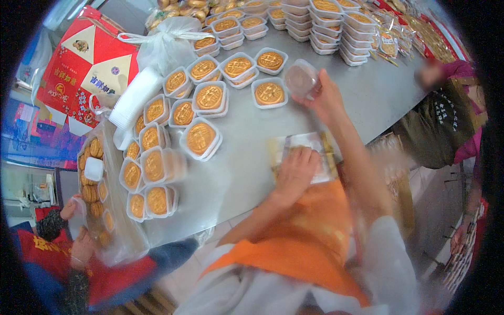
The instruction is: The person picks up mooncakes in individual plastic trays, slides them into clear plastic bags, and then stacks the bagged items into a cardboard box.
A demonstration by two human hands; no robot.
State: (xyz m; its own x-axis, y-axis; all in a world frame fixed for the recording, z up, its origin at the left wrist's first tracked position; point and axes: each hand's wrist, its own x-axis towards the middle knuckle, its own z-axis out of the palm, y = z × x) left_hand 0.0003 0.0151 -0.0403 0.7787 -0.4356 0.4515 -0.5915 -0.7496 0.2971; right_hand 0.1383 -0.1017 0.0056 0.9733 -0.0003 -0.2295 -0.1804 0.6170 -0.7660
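My right hand [323,99] holds a small clear plastic tub [301,78] by its near right edge, above the metal table. What sits inside the tub looks brown and is blurred. My left hand [298,168] rests with bent fingers on a flat pile of gold-edged clear plastic wrappers [313,147] at the table's near edge. Whether the fingers pinch a wrapper is not plain. Left of the raised tub, a round stamped mooncake [269,93] lies in its own tub, with another tubbed mooncake [270,61] behind it.
Stacked mooncake tubs [200,138] spread over the table's left side, and taller stacks [326,27] stand at the back. A sleeve of nested empty tubs [136,98] lies beside red gift boxes [86,67]. A co-worker's hands [80,242] are at a mooncake crate [94,193]; another person [437,114] is at right.
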